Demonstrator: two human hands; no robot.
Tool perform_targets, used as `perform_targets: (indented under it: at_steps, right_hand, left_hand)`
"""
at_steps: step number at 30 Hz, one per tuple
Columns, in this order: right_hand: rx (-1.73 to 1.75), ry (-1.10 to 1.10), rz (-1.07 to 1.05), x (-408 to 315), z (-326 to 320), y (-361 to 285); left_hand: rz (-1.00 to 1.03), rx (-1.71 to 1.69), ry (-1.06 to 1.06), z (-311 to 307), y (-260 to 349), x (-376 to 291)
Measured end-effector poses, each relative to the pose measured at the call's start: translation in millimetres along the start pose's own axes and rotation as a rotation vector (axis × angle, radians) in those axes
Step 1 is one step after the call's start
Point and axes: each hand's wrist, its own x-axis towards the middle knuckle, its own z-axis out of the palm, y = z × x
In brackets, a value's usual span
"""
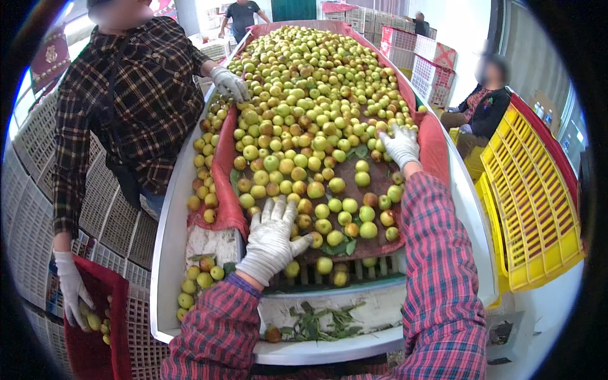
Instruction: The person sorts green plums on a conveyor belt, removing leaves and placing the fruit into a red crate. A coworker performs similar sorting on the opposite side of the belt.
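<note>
Green and reddish jujube-like fruits (304, 99) are heaped over a long white-rimmed sorting table (460, 209) lined with red cloth (222, 175). My left hand (273, 237), in a white knit glove, lies palm down with spread fingers on fruits at the near left of the heap. At the right side, my gloved right hand (401, 145) touches fruits beside the red cloth edge, fingers apart. Neither hand shows a fruit held in it, though the undersides are hidden. Below them, a few fruits rest on a slatted grate (304, 280). Loose leaves (323, 323) lie in the near white trough.
A co-worker in a plaid shirt (137, 95) stands at left, one gloved hand on the heap, the other over a red-lined crate (95, 294). White crates (137, 194) stand behind. At right are yellow crates (532, 199) and a seated person (484, 104). Another person stands beyond the table.
</note>
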Motion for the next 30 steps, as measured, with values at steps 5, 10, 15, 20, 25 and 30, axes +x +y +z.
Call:
perform_targets:
  at_steps: [5,10,15,20,25,30]
  right_hand:
    - [0.056,-0.236,-0.215,-3,-2,-93]
    - [0.280,-0.287,-0.576,-44,16,-193]
    - [0.440,-0.497,-0.896,-103,13,-229]
    - [0.387,-0.754,-0.931,-136,-4,-181]
    - [0.290,-0.679,-0.994,-142,-52,-131]
    - [0.152,0.270,-0.219,-68,7,-3]
  left_hand:
    - [-0.032,0.014,0.111,4,1,2]
    - [-0.084,-0.036,0.236,8,-4,3]
    - [-0.134,-0.090,0.319,7,-9,6]
    - [-0.081,-0.194,0.447,10,-12,8]
    - [-0.118,-0.179,0.404,25,-26,10]
    - [-0.050,-0.042,0.007,6,-4,1]
